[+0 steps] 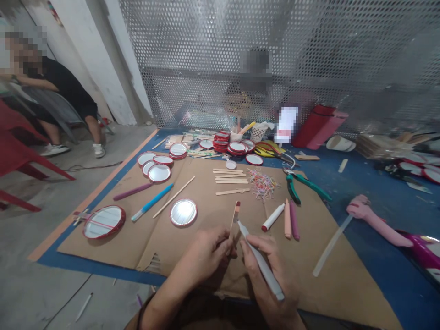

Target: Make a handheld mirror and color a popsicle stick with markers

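Note:
My left hand (pixel 213 250) is closed on a wooden craft stick (pixel 234 217) that stands upright with a reddish-brown tip. Pinched in my right hand (pixel 271 270) is a pale grey marker (pixel 261 262), its point close to the stick; whether they touch I cannot tell. To the right lie a white marker with a red end (pixel 273 217), a peach marker (pixel 288 219) and a purple marker (pixel 294 221). Several bare craft sticks (pixel 231 181) rest ahead of my hands, beside a heap of coloured rubber bands (pixel 263 184). A round red-rimmed mirror (pixel 183 212) lies left of them.
Cardboard (pixel 147 229) covers part of the blue table. Green-handled pliers (pixel 305 183) and a pink glue gun (pixel 374 220) lie to the right. More round mirrors (pixel 159 173) and a blue marker (pixel 153 201) are on the left. A person (pixel 65 87) sits beyond.

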`<control>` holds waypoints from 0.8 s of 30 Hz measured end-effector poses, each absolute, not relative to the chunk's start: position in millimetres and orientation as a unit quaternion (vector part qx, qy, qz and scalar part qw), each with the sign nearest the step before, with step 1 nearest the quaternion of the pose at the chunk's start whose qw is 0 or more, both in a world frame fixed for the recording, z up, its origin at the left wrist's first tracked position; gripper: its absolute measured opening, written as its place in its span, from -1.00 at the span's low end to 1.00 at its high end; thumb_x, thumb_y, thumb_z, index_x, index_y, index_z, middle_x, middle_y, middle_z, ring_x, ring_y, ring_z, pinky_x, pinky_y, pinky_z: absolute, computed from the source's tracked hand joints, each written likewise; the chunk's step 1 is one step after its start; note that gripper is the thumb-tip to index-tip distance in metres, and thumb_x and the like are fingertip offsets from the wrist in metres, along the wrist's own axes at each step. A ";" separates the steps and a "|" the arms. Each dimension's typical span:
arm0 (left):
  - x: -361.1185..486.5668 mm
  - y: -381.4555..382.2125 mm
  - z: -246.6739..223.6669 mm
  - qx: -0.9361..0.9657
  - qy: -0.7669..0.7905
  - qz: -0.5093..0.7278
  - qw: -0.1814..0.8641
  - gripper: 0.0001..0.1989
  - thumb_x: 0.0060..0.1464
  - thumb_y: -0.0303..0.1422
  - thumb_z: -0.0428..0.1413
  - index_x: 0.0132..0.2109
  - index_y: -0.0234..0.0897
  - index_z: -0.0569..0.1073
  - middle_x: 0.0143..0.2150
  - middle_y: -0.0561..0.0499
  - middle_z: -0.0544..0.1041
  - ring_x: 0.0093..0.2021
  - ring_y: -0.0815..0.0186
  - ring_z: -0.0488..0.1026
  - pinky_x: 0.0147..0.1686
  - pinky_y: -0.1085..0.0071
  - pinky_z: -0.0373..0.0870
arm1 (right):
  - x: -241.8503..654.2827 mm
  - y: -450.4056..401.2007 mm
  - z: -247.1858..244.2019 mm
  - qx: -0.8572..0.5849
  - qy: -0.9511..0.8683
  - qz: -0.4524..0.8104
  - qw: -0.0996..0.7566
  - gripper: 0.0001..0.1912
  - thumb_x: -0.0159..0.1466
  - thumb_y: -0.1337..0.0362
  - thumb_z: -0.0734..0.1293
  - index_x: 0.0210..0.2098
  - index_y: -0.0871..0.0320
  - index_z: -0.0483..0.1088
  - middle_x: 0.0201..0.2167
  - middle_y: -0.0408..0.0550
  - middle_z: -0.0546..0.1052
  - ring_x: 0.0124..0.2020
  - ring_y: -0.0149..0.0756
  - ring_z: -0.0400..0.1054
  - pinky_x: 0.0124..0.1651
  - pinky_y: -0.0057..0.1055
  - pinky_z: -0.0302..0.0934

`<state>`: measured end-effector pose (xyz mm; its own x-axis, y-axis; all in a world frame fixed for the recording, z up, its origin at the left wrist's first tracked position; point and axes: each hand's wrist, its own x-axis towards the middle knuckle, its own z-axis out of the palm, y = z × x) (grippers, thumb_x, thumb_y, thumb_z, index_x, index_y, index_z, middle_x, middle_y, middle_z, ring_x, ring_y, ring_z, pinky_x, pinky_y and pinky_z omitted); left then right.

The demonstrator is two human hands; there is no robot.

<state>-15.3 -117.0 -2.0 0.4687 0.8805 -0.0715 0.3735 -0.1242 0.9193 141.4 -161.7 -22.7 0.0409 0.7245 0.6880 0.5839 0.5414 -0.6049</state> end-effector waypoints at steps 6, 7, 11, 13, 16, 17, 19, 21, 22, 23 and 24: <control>-16.0 -117.3 0.9 0.714 0.458 0.244 0.469 -0.81 0.19 -0.40 -0.02 -0.39 -0.25 0.38 -0.40 0.03 0.56 -0.36 0.33 0.45 -0.38 0.52 0.21 | 142.0 -159.9 -20.1 -0.477 -0.701 0.061 0.526 -0.80 0.29 0.44 0.31 -0.09 0.13 0.37 -0.31 -0.10 0.51 -0.27 -0.33 0.44 -0.14 -0.37 0.35; -16.2 -117.3 1.4 0.715 0.461 0.241 0.467 -0.81 0.18 -0.39 -0.02 -0.40 -0.25 0.37 -0.40 0.03 0.55 -0.36 0.33 0.45 -0.38 0.52 0.21 | 142.2 -159.9 -20.0 -0.478 -0.703 0.060 0.523 -0.80 0.29 0.43 0.31 -0.09 0.13 0.37 -0.30 -0.10 0.52 -0.26 -0.32 0.44 -0.15 -0.38 0.35; -16.2 -117.3 3.3 0.714 0.458 0.241 0.472 -0.81 0.18 -0.39 -0.04 -0.41 -0.23 0.34 -0.40 0.03 0.55 -0.36 0.33 0.45 -0.38 0.52 0.21 | 143.0 -160.4 -20.6 -0.477 -0.711 0.074 0.512 -0.79 0.30 0.43 0.30 -0.08 0.13 0.36 -0.30 -0.08 0.51 -0.27 -0.31 0.44 -0.14 -0.35 0.35; -15.9 -117.0 4.1 0.712 0.453 0.245 0.477 -0.81 0.18 -0.40 -0.05 -0.41 -0.23 0.33 -0.39 0.03 0.55 -0.36 0.34 0.46 -0.37 0.53 0.22 | 142.9 -160.5 -19.9 -0.471 -0.713 0.076 0.513 -0.80 0.30 0.44 0.30 -0.09 0.13 0.36 -0.32 -0.09 0.51 -0.29 -0.32 0.44 -0.15 -0.34 0.34; -15.5 -116.8 4.9 0.713 0.451 0.247 0.477 -0.81 0.18 -0.42 -0.04 -0.42 -0.24 0.32 -0.39 0.03 0.56 -0.36 0.35 0.47 -0.37 0.54 0.23 | 141.7 -160.6 -16.9 -0.474 -0.712 0.068 0.514 -0.83 0.29 0.44 0.29 -0.13 0.13 0.37 -0.36 -0.12 0.51 -0.34 -0.35 0.44 -0.19 -0.38 0.34; -15.5 -116.8 5.1 0.714 0.452 0.248 0.475 -0.80 0.18 -0.42 -0.04 -0.42 -0.24 0.33 -0.39 0.03 0.56 -0.36 0.35 0.47 -0.37 0.54 0.23 | 141.2 -160.7 -15.9 -0.477 -0.710 0.065 0.514 -0.84 0.29 0.44 0.29 -0.14 0.13 0.37 -0.37 -0.12 0.51 -0.35 -0.35 0.45 -0.20 -0.38 0.35; -15.5 -117.0 5.1 0.715 0.450 0.249 0.474 -0.79 0.20 -0.40 -0.04 -0.42 -0.24 0.34 -0.39 0.04 0.57 -0.36 0.35 0.47 -0.36 0.54 0.23 | 140.0 -161.0 -14.6 -0.481 -0.706 0.068 0.515 -0.84 0.30 0.43 0.28 -0.13 0.13 0.37 -0.36 -0.12 0.52 -0.34 -0.34 0.45 -0.20 -0.37 0.35; -15.5 -117.0 4.4 0.712 0.450 0.252 0.477 -0.79 0.21 -0.38 -0.04 -0.40 -0.24 0.37 -0.38 0.04 0.58 -0.35 0.34 0.48 -0.36 0.55 0.24 | 139.2 -161.2 -14.5 -0.481 -0.702 0.070 0.521 -0.83 0.31 0.42 0.28 -0.11 0.13 0.36 -0.35 -0.10 0.52 -0.32 -0.33 0.45 -0.19 -0.36 0.36; -15.5 -116.9 3.8 0.710 0.449 0.254 0.479 -0.79 0.21 -0.37 -0.04 -0.38 -0.24 0.38 -0.38 0.03 0.58 -0.34 0.34 0.48 -0.35 0.55 0.25 | 138.9 -161.1 -14.7 -0.482 -0.703 0.070 0.519 -0.83 0.31 0.41 0.29 -0.11 0.13 0.36 -0.34 -0.09 0.52 -0.31 -0.32 0.45 -0.19 -0.35 0.37; -15.5 -116.8 2.9 0.709 0.449 0.255 0.480 -0.80 0.22 -0.38 -0.04 -0.37 -0.25 0.39 -0.37 0.03 0.59 -0.33 0.34 0.49 -0.34 0.55 0.26 | 138.9 -160.9 -14.9 -0.482 -0.704 0.068 0.517 -0.83 0.31 0.41 0.29 -0.11 0.13 0.36 -0.34 -0.09 0.52 -0.30 -0.33 0.45 -0.19 -0.36 0.37; -15.5 -116.7 2.0 0.709 0.448 0.255 0.481 -0.80 0.22 -0.38 -0.04 -0.36 -0.25 0.40 -0.36 0.03 0.59 -0.32 0.34 0.49 -0.33 0.55 0.27 | 139.1 -160.6 -15.1 -0.480 -0.707 0.066 0.515 -0.84 0.31 0.41 0.29 -0.11 0.13 0.36 -0.35 -0.09 0.52 -0.30 -0.32 0.45 -0.19 -0.35 0.37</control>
<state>-15.5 -116.7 2.0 0.4676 0.8813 -0.0688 0.3903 -0.1360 0.9106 139.1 -160.6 -15.1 -0.0083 0.7463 0.6656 0.6111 0.5306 -0.5874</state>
